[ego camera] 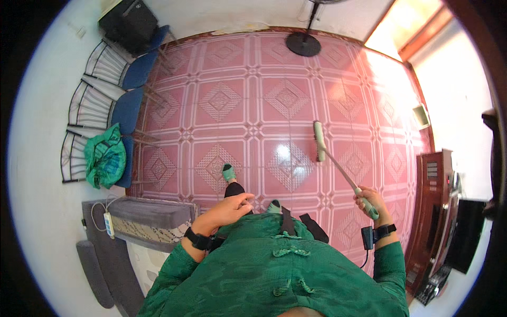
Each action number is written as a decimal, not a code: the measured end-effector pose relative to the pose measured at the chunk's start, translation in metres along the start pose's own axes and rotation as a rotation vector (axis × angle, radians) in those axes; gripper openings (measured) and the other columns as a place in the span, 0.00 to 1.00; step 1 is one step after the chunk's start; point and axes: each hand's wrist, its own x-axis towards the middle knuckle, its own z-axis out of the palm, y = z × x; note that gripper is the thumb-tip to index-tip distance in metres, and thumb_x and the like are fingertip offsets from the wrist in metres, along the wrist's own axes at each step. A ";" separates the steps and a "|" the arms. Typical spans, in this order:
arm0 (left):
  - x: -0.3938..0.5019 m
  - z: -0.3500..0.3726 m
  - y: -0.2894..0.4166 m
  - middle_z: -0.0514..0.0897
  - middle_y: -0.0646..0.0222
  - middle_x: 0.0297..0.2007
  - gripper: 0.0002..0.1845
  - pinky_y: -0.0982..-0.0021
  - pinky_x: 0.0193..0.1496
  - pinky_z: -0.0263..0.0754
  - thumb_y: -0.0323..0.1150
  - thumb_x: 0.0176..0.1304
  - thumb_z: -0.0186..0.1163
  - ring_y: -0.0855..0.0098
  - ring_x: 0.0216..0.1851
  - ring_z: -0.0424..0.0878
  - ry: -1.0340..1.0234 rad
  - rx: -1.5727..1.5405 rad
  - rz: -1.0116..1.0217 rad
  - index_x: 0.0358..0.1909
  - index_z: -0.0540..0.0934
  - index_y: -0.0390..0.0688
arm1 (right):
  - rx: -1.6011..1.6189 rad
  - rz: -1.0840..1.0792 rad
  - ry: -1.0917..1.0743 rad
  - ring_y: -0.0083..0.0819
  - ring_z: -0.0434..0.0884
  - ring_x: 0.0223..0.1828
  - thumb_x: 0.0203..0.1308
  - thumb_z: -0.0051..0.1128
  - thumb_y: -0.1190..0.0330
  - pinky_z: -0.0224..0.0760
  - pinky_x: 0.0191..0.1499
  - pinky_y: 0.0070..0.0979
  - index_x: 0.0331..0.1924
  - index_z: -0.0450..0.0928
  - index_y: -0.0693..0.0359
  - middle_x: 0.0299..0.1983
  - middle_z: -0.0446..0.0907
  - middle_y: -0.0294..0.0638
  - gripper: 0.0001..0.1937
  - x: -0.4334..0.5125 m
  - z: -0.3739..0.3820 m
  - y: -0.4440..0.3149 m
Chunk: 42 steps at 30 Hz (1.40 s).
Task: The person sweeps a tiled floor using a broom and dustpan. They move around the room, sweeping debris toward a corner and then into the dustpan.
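My right hand (pixel 371 203) grips the pale green end of a brush broom (pixel 340 166) with a slim, brownish shaft. The broom's pale green head (pixel 319 141) is at the pink tiled floor ahead and right of my feet, its dark bristles facing left. My left hand (pixel 229 209) is empty, held in front of my green top with the fingers loosely curled and a gap by the thumb. Below it, my left foot in a green slipper (pixel 228 173) is forward, and the other slipper (pixel 274 206) shows partly beneath the top's hem.
Blue-seated metal chairs (pixel 126 111) line the left wall, one bearing a green bag (pixel 105 158). A black box (pixel 128 25) stands beyond them. Nearer are a grey sofa (pixel 152 214) and power strip (pixel 108 225). A fan base (pixel 303 44) stands ahead; a reddish wooden cabinet (pixel 429 214) is right.
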 end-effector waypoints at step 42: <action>0.148 -0.359 0.020 0.80 0.62 0.43 0.21 0.70 0.47 0.72 0.35 0.66 0.52 0.71 0.43 0.78 0.086 0.001 -0.043 0.59 0.68 0.38 | 0.316 0.104 -0.221 0.19 0.73 0.23 0.64 0.41 0.77 0.68 0.21 0.09 0.49 0.66 0.80 0.36 0.73 0.47 0.13 0.254 0.250 -0.121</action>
